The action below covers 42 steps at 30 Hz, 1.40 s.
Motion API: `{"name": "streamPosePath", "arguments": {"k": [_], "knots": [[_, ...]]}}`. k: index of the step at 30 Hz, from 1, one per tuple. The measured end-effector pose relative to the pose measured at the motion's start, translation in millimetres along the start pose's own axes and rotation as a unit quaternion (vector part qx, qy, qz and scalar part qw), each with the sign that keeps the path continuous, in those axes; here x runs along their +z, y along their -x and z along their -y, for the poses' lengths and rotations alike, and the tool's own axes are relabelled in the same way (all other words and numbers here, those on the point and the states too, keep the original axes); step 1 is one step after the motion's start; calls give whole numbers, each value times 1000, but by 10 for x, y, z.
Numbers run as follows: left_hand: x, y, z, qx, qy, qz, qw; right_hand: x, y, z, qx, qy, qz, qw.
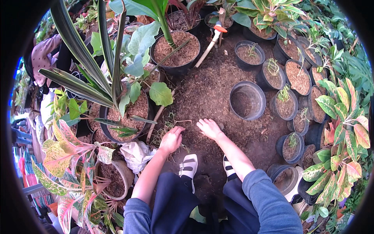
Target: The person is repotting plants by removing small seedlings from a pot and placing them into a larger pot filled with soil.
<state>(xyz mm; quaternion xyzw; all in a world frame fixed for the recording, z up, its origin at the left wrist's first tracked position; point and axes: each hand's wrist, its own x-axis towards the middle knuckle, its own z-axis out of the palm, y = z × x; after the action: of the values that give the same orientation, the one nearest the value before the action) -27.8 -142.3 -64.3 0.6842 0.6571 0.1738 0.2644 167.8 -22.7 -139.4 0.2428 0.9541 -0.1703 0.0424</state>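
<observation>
My left hand [172, 138] reaches down at the right side of a heap of thin uprooted seedlings [161, 132]; its fingertips are hidden from above, so a hold on a stem cannot be made out. My right hand [209, 128] is spread low over the loose brown soil [204, 99], fingers apart, nothing seen in it. To its upper right stands a black plastic pot [247, 100] with a little soil at its bottom. Several small black pots with thin green seedlings, one of them a pot [285, 102] with a bright tuft, line the right side.
A large potted plant with long striped leaves [130, 121] stands left, beside a white plastic bag [136, 155]. Ahead, a pipe with an orange-handled tap [216, 32] leans near a big pot [177, 49]. Variegated plants [340, 163] crowd the right. Another person's sleeve [46, 55] shows far left.
</observation>
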Motion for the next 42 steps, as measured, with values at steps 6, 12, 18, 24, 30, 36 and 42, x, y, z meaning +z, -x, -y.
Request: {"name": "streamPosePath", "arguments": {"k": [6,12,18,24,30,36,42], "knots": [[-34,-26,35,-23,8,-4,1000,-199,-55,-99,66,-114,-76,988],[28,-278,-86,5,13,-6,1000,-675,-111,-201,212,-323,-176,905],[-18,-344,-260,22,5,-1,1000,-1659,81,-417,164,-425,-271,848],[51,-551,-355,10,21,7,1000,-1919,523,-1302,242,-373,-214,870],[122,-560,-438,23,-15,42,999,-1314,539,-1650,304,-274,-189,892],[180,-555,-426,45,-15,36,998,-1032,601,-1811,312,-264,-210,888],[147,-535,-407,22,-18,56,998,-1021,635,-1857,323,-292,-147,888]]}}
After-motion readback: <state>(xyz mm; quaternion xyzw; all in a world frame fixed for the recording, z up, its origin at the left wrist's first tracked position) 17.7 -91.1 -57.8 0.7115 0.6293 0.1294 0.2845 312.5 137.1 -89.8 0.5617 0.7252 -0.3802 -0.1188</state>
